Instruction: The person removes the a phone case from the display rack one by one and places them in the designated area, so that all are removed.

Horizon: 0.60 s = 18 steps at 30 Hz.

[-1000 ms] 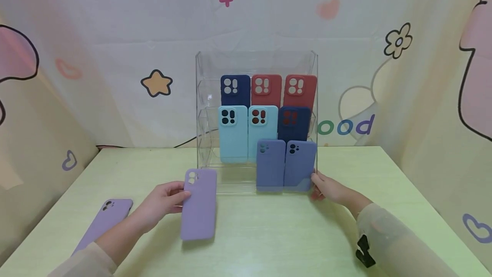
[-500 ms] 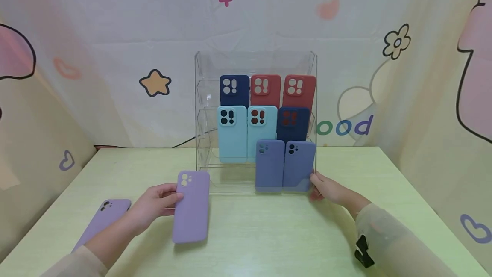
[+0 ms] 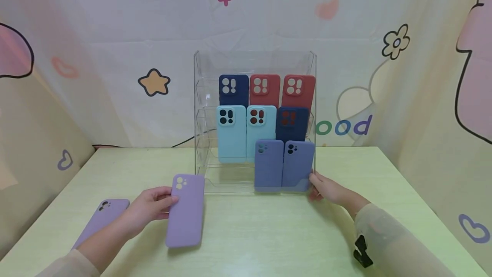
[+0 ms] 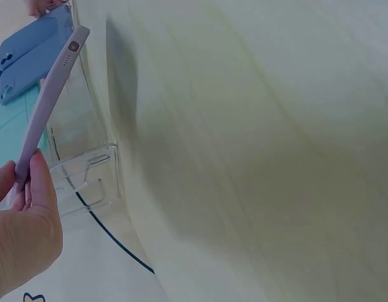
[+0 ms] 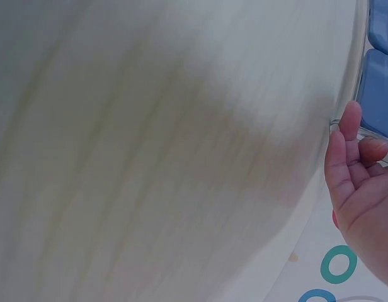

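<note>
My left hand (image 3: 146, 209) grips a light purple phone case (image 3: 186, 213) by its left side, thumb on the front and fingers behind. The case stands nearly upright, close over the table, before the rack's lower left corner; the left wrist view shows its thin edge (image 4: 48, 104). My right hand (image 3: 329, 189) holds the lower right edge of a clear tiered display rack (image 3: 226, 186), beside two blue-violet phone cases (image 3: 269, 168) in its bottom tier. In the right wrist view, the right-hand fingers (image 5: 350, 123) are at the rack's corner.
Two light blue cases (image 3: 231, 140) and a navy case (image 3: 292, 129) fill the middle tier. Above them stand another navy case (image 3: 233, 97) and two red cases (image 3: 265, 99). A second purple case (image 3: 101, 219) lies on the table (image 3: 269, 234) behind my left forearm.
My left hand has drawn the purple phone case leftward and slightly toward me, away from the rack's front. My right hand stays at the rack's lower right edge.
</note>
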Available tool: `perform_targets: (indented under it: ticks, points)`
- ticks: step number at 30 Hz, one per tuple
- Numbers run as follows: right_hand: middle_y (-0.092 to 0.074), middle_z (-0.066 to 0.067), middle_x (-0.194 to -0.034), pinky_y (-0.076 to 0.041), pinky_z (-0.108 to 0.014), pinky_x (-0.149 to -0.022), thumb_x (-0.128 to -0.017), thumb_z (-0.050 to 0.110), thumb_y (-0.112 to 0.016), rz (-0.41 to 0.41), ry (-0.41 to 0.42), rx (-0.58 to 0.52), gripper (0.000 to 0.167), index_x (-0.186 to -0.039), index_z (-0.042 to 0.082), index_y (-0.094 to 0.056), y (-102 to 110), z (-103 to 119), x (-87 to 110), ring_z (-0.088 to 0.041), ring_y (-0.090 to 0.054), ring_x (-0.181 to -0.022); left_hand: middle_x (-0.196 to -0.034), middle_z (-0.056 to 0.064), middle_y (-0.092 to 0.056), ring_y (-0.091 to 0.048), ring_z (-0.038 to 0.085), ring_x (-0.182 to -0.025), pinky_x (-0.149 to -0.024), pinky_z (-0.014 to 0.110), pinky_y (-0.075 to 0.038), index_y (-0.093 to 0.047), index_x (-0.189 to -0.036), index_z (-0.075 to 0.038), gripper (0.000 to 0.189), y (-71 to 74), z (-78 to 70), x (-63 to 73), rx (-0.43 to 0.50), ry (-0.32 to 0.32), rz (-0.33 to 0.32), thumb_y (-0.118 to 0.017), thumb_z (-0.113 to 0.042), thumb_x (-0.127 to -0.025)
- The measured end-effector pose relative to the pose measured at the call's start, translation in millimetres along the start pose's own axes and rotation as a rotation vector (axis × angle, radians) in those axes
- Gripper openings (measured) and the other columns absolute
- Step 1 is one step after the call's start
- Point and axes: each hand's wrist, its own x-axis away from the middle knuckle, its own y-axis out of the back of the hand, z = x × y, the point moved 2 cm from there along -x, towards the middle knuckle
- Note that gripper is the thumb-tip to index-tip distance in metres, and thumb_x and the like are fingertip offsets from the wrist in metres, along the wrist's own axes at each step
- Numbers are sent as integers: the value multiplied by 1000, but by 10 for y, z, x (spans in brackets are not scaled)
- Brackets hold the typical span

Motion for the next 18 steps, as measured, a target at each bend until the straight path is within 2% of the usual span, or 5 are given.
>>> perform_targets:
  ticks: [1,5,10,15,18]
  points:
    - [-41,-11,-72,-48,-41,-76,-101,24,-20,-1,0,-4,39,-115,-9,-33,-1,1,2,-24,-58,-85,-107,12,-61,-60,18,-93,-82,38,-51,-43,-127,15,46,6,8,3,0,3,0,-55,-16,-94]
    - [-41,-10,-72,-48,-40,-76,-101,24,-20,-1,-5,-3,38,-110,-9,-35,-6,1,9,-24,-58,-85,-106,11,-62,-60,17,-92,-82,38,-51,-44,-126,15,47,31,32,24,1,12,1,-56,-17,-94]
    - [-42,-11,-73,-48,-40,-76,-101,25,-19,0,-8,-3,40,-117,-9,-33,-8,-8,9,-24,-58,-85,-104,9,-62,-60,16,-91,-81,37,-51,-45,-126,14,48,89,55,63,-7,30,-19,-58,-18,-93]
    - [-40,-10,-73,-48,-40,-78,-101,26,-18,8,-18,2,34,-91,0,-37,4,-16,-18,-23,-57,-86,-101,8,-62,-60,15,-89,-79,34,-52,-43,-126,16,48,161,88,105,-10,40,-17,-57,-17,-94]
    - [-40,-10,-73,-48,-41,-78,-101,27,-17,10,-16,-1,33,-87,2,-35,8,-12,-21,-23,-58,-87,-101,6,-62,-60,14,-88,-78,33,-52,-44,-126,15,49,232,143,113,-6,53,-16,-58,-19,-93]
